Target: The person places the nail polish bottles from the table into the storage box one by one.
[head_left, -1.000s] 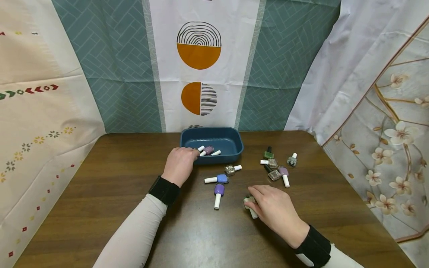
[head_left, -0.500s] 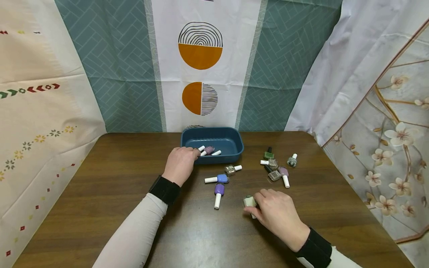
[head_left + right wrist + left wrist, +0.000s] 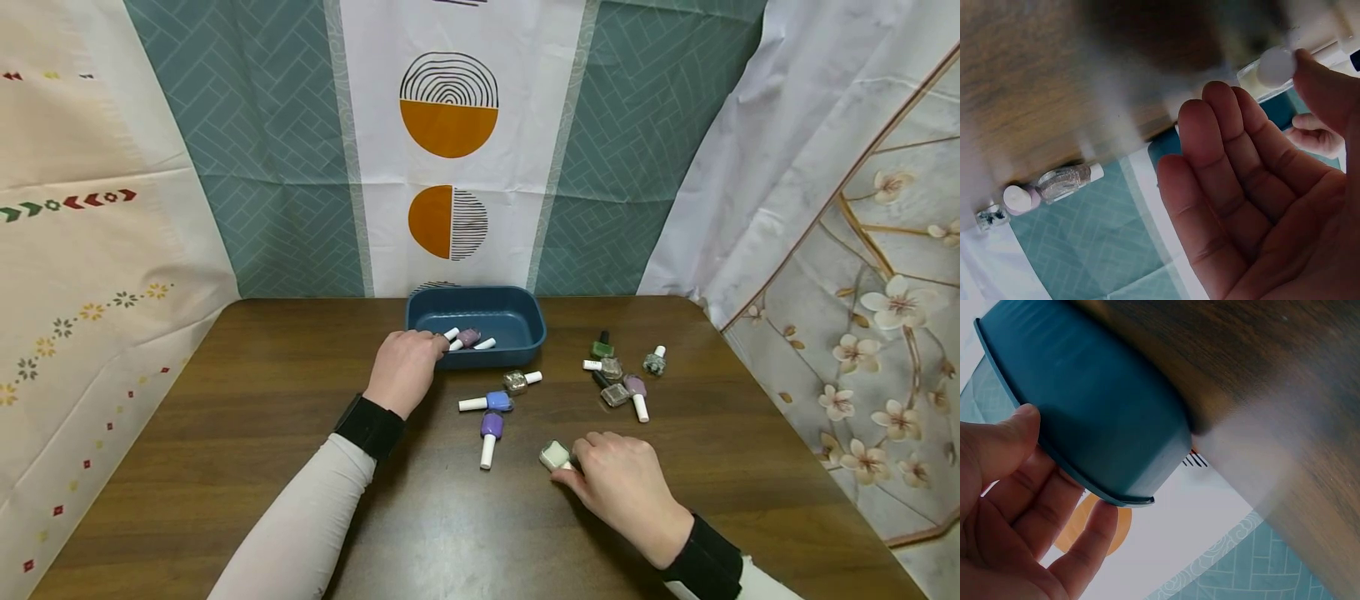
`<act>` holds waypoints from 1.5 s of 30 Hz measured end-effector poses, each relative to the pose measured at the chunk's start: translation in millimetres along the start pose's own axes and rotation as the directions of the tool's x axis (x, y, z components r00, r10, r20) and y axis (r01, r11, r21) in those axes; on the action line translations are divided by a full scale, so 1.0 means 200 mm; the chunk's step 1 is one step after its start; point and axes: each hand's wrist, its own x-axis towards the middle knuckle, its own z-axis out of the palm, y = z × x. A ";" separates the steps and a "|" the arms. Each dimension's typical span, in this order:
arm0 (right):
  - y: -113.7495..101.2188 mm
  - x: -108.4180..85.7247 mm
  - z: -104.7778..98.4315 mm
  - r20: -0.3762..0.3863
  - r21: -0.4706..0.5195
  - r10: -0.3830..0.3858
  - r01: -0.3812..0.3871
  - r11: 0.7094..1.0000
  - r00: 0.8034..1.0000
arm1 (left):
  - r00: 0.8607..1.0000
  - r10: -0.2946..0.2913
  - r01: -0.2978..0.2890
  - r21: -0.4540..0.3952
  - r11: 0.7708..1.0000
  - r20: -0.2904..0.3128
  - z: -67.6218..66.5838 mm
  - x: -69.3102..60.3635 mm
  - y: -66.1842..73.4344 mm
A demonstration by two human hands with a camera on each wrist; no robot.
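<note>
- Two bare hands of yours work in the head view. Your left hand (image 3: pixel 403 373) grips the left part of the near edge of a dark-blue bin (image 3: pixel 495 359), a smooth, round-cornered tub; inside lie a mauve bottle (image 3: pixel 468 337) and several white caps (image 3: pixel 486 343). Your right hand (image 3: pixel 618 483) is at a squarish cream bottle (image 3: pixel 555 455) lying on the wood-grained table (image 3: pixel 262 458), its cap by your thumb.
- Between your hands in that view lie a slim blue bottle (image 3: pixel 498 401), a rounded purple bottle (image 3: pixel 491 425) and a square, glittery bottle (image 3: pixel 515 382). Farther right, a green bottle (image 3: pixel 602 350) and a speckled bottle (image 3: pixel 655 363) lie among others.
- The left wrist view shows your narrow hold on the bin's lipped rim: thumb against the outer wall, other fingers reaching behind it.
- The right wrist view shows your palm spread wide, fingers lightly bent and well apart from the thumb, whose tip is at the cream bottle's round white cap; you cannot tell whether the fingers touch the bottle.
</note>
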 end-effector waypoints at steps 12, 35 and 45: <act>0.02 0.04 0.03 -0.063 0.004 -0.033 0.034 0.999 0.997 | 1.000 0.009 -0.009 0.012 1.000 -0.021 -0.03 0.03 -0.03; 0.05 0.01 0.06 -0.172 0.020 -0.074 0.079 0.997 0.982 | 1.000 0.003 -0.003 0.016 1.000 -0.006 -0.01 0.02 0.00; 0.08 0.04 0.04 -0.259 0.044 -0.107 0.122 0.992 0.960 | 1.000 -0.012 0.012 0.014 1.000 -0.016 0.01 0.00 0.00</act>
